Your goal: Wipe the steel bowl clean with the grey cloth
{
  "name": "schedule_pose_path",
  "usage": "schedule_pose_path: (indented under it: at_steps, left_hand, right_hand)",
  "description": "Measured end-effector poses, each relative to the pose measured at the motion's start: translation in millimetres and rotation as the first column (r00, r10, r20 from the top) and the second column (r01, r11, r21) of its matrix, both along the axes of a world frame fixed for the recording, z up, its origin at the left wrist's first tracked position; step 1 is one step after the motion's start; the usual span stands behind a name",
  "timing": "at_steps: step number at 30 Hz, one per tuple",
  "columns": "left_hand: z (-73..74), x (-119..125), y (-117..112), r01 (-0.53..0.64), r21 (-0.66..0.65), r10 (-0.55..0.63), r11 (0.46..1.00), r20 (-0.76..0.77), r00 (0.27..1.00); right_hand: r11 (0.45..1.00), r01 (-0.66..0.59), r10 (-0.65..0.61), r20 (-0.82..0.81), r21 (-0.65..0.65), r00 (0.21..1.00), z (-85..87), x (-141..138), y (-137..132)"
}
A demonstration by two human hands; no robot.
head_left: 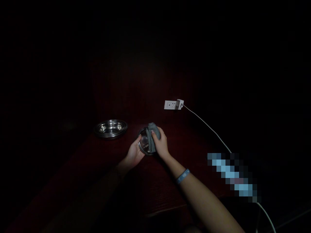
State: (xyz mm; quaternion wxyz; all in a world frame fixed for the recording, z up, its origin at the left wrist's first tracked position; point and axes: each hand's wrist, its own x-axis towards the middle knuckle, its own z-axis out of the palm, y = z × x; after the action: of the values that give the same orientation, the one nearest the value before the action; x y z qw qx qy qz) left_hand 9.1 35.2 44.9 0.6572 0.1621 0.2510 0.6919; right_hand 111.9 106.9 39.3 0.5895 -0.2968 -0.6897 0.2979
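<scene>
The scene is very dark. My left hand (135, 154) grips the near rim of a small shiny steel bowl (144, 143), tilted up off the dark red table (170, 181). My right hand (160, 144) is closed on a grey cloth (153, 134) that is pressed into and over the bowl's right side. A blue band sits on my right wrist. The cloth hides part of the bowl's rim.
A stack of steel plates (110, 128) lies on the table to the left of my hands. Behind and to the right sits a white power strip (173, 105) with a plug and a white cable (209, 127) trailing to the right. Everything beyond is black.
</scene>
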Motion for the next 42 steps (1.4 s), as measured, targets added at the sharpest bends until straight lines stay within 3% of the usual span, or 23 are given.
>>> schedule_pose_path:
  at_steps: [6, 14, 24, 31, 42]
  left_hand:
    - [0.8, -0.9, 0.6, -0.088, -0.037, 0.088, 0.995, 0.008, 0.996]
    - [-7.8, -7.7, 8.2, -0.150, -0.035, 0.151, 0.988, 0.058, 0.987]
    - [-12.7, -10.7, 13.1, -0.208, -0.042, 0.211, 0.977, 0.060, 0.976]
    - [-11.0, -9.4, 14.1, -0.251, -0.047, 0.253, 0.967, 0.029, 0.967]
    - [-16.7, -15.0, 19.7, -0.253, -0.009, 0.253, 0.967, -0.021, 0.967]
  right_hand:
    - [0.993, 0.024, -0.039, -0.126, -0.119, 0.991, -6.0, -2.8, 7.6]
    - [0.958, -0.100, 0.028, -0.258, -0.270, 0.966, -12.2, -4.5, 13.9]
    - [0.893, -0.160, -0.036, -0.420, -0.422, 0.907, -19.9, -3.6, 25.5]
    - [0.840, -0.319, 0.097, -0.457, -0.438, 0.884, -18.2, -3.2, 20.4]
    - [0.764, -0.407, 0.206, -0.408, -0.502, 0.890, -13.0, -2.7, 11.4]
